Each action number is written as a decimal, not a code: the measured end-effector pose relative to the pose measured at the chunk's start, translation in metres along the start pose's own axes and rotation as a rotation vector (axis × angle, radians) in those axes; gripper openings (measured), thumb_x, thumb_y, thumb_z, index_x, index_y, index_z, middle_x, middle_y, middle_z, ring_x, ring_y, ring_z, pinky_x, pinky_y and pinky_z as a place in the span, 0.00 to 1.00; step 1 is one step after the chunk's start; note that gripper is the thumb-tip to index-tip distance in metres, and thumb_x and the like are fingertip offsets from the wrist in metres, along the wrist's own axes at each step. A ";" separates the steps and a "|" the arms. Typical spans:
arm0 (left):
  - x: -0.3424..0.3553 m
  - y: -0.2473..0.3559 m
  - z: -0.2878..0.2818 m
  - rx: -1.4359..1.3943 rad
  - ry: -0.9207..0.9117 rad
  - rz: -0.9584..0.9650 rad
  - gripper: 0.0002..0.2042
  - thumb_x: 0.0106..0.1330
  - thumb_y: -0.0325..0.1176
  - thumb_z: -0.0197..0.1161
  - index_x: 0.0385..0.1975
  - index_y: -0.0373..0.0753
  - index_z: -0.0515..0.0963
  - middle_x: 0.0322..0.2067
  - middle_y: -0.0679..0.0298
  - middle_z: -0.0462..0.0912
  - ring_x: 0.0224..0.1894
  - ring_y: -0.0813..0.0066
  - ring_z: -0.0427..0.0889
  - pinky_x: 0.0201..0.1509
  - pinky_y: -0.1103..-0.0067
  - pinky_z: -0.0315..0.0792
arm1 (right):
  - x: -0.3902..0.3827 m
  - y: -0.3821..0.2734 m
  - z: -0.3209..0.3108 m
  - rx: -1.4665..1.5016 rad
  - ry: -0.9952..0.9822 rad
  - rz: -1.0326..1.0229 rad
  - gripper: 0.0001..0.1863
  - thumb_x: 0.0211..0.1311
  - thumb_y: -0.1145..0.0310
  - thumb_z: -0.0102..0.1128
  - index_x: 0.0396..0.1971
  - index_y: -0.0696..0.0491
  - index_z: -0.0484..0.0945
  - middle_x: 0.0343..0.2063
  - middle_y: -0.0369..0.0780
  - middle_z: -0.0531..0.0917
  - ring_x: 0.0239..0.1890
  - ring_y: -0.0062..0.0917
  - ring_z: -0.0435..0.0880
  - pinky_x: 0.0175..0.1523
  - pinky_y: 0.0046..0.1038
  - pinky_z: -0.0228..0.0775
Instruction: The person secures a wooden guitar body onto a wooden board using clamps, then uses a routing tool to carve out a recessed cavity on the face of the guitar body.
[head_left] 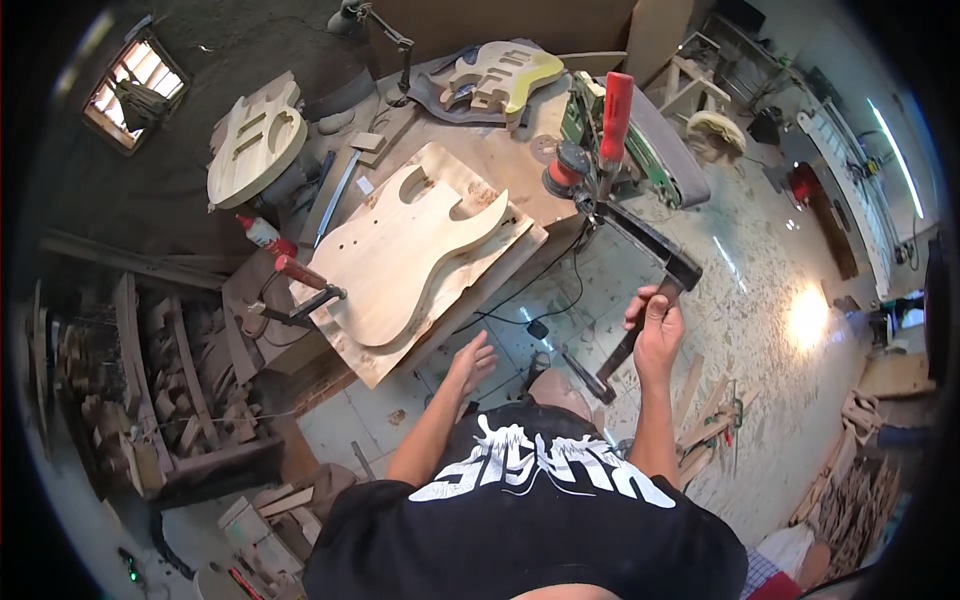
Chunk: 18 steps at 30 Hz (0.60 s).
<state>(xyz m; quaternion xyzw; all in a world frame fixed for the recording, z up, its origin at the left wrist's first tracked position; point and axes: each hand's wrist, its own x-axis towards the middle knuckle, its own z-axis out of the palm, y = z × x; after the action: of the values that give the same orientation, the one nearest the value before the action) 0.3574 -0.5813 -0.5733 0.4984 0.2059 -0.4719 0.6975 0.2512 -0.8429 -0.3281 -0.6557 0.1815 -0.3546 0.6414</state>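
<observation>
A pale wooden guitar body (400, 255) is laid flat on a rough-edged board (372, 370) at approx. 10–11 o'clock, on a workbench (460, 140). A small clamp w/ a red grip (325, 297) is set at the board's 9 o'clock end; whether the body or only the board is pinched by it can't be told.

At approx. 3 o'clock, a long bar clamp (650, 240) is gripped in the R hand (657, 325), fingers closed round its dark bar; its red handle (617, 115) is pointed up toward 1 o'clock. The L hand (473, 362), just below centre at 6 o'clock, is empty, fingers loosely spread, near the board's edge but not touching it. A round red-and-black power tool (568, 168) is placed at 1 o'clock, beside the clamp's handle; a black cable (537, 328) is hung below.

Risks, as judged: the tool could be knocked b/c the handle is so close; the cable could be snagged if the bar is swung low; the body's slim horn (492, 217), at its 2 o'clock side, could be dented by bare metal; the body could be twisted if only 1 end is secured.
</observation>
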 end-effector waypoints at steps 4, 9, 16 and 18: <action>0.033 -0.007 0.027 -0.270 0.101 0.064 0.41 0.63 0.52 0.65 0.70 0.35 0.56 0.69 0.50 0.60 0.65 0.52 0.68 0.67 0.62 0.64 | 0.055 0.025 -0.003 0.046 -0.096 -0.048 0.19 0.75 0.53 0.49 0.39 0.57 0.75 0.25 0.36 0.78 0.28 0.19 0.75 0.35 0.23 0.68; 0.052 -0.008 0.027 -0.535 0.136 0.139 0.25 0.63 0.39 0.64 0.58 0.36 0.68 0.68 0.52 0.62 0.65 0.53 0.69 0.64 0.64 0.69 | 0.114 0.037 -0.004 -0.027 -0.173 -0.075 0.20 0.74 0.52 0.50 0.40 0.57 0.76 0.26 0.36 0.78 0.30 0.20 0.76 0.36 0.24 0.69; 0.081 0.007 0.035 -0.827 0.181 0.268 0.19 0.65 0.33 0.61 0.55 0.35 0.73 0.60 0.51 0.73 0.66 0.54 0.68 0.69 0.61 0.62 | 0.165 0.033 0.018 -0.032 -0.252 -0.117 0.22 0.73 0.50 0.52 0.41 0.57 0.77 0.25 0.36 0.78 0.28 0.19 0.75 0.32 0.21 0.66; 0.090 0.003 0.038 -0.729 0.233 0.324 0.17 0.63 0.30 0.60 0.52 0.37 0.74 0.54 0.54 0.78 0.66 0.56 0.68 0.72 0.58 0.55 | 0.176 0.034 0.022 -0.009 -0.294 -0.110 0.21 0.73 0.50 0.52 0.42 0.56 0.78 0.25 0.35 0.78 0.26 0.17 0.74 0.30 0.20 0.64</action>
<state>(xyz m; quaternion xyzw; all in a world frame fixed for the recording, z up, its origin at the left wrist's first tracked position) 0.3951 -0.6555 -0.6243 0.2947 0.3563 -0.1927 0.8655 0.3943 -0.9527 -0.3183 -0.7124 0.0510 -0.2883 0.6378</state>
